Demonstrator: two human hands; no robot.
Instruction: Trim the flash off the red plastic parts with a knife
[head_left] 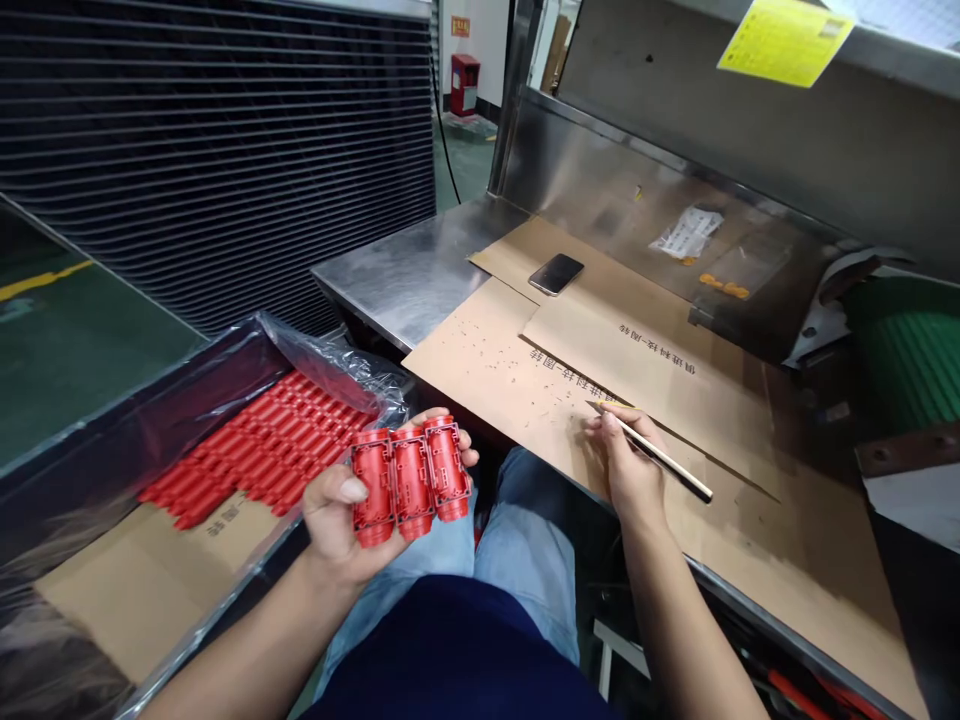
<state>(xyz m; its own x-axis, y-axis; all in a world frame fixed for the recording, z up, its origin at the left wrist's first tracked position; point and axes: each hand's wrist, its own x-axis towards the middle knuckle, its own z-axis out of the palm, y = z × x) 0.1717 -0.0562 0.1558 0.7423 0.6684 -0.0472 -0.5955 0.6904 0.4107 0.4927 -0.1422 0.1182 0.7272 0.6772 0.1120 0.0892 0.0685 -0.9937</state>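
A person in a dark top and jeans [525, 550] is sitting at a metal desk [397, 270], both forearms reaching forward. The left hand [334, 520] is holding three red plastic parts [411, 482] side by side above the lap, its thumb pressing on the front of the leftmost one and its other fingers wrapping behind the row; the ribbed hollow sides are facing the wearer. To the right, the fingers of the right hand [630, 465] are grasping a slim, pale-handled tool [664, 457], its dark tip pointing away to the left over a cardboard sheet [480, 360]; whether the tip is touching the board is hard to tell. At the left, a plastic-lined bin [187, 385] is holding rows of more red pieces [277, 440], with a piece of cardboard [165, 580] lying beside them. Small dark crumbs are dotting the sheet on the desk. Beyond, a phone [556, 274] is lying on the cardboard, while a clear bag [688, 233] with a white label is resting near the back panel. A green ribbed container [911, 340] is standing at the right. Farther off, a red box [464, 85] is standing by a wall.
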